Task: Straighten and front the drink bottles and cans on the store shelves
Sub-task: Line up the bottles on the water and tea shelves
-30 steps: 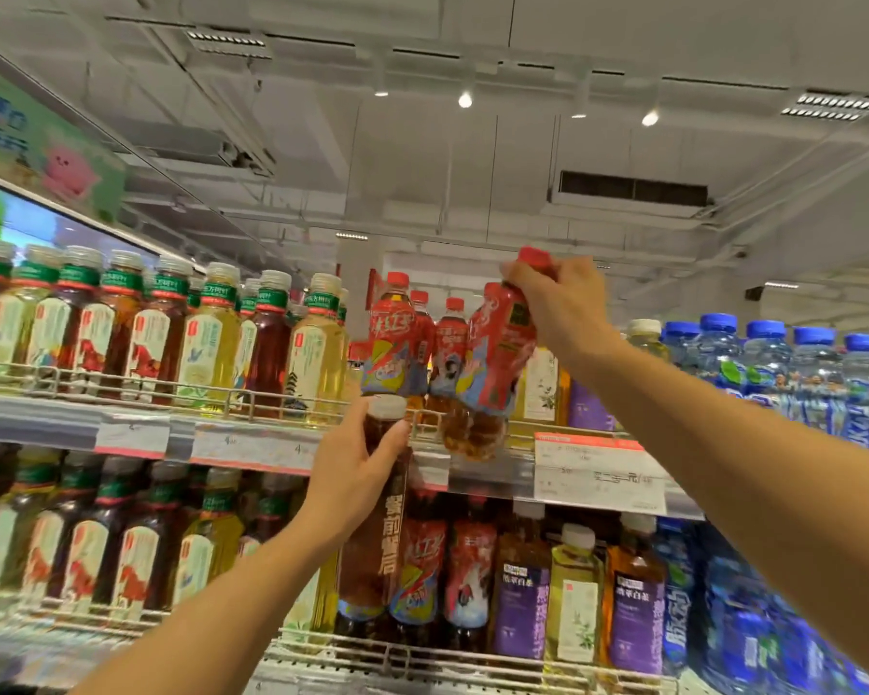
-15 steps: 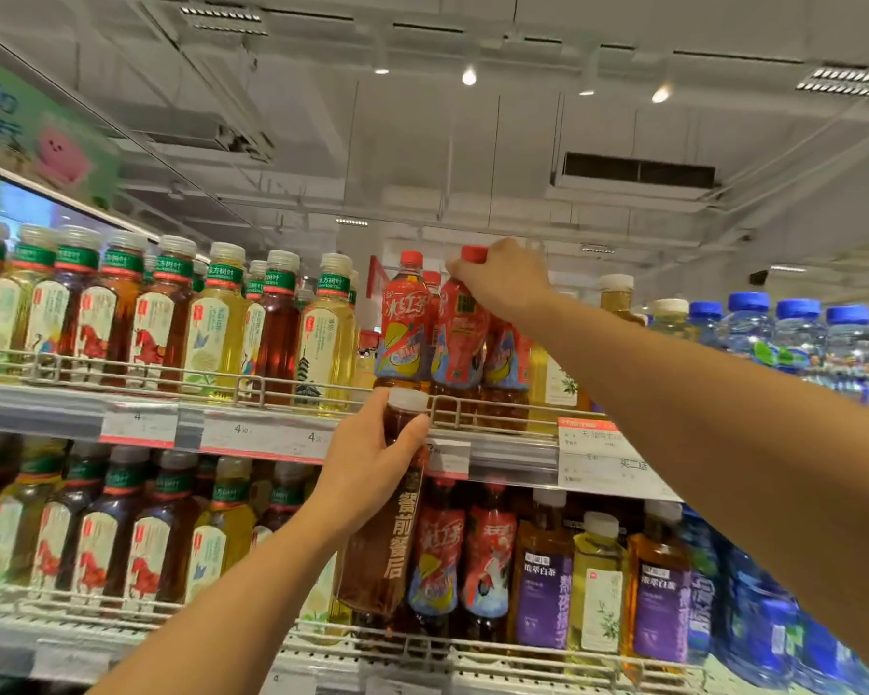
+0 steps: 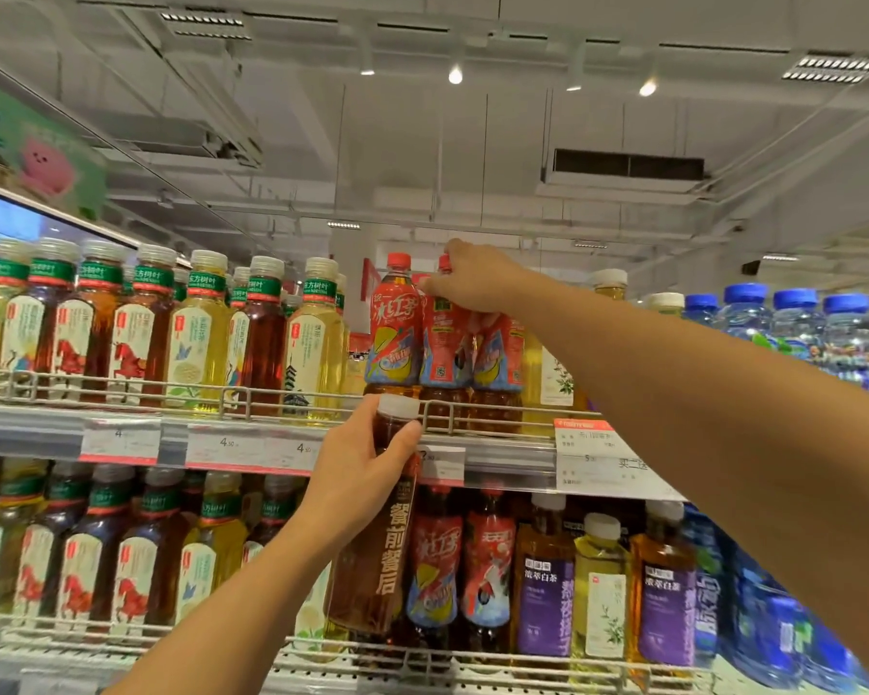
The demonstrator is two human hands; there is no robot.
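Store drink shelves, seen from below. R hand (image 3: 477, 283) is reaching up to the top shelf (image 3: 272, 433), fingers gripping the neck of a red-label tea bottle (image 3: 445, 343) standing upright w/ two matching bottles beside it, behind the wire rail (image 3: 252, 393). L hand (image 3: 357, 474) is holding a dark tea bottle (image 3: 372, 569) w/ white cap, fingers wrapped round its upper body, tilted slightly, in front of the lower shelf row. Water bottles (image 3: 793, 323) are lining the far right.

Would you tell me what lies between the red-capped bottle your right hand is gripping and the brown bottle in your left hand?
In the head view, only the wire shelf rail lies between the red-capped bottle and the brown bottle.
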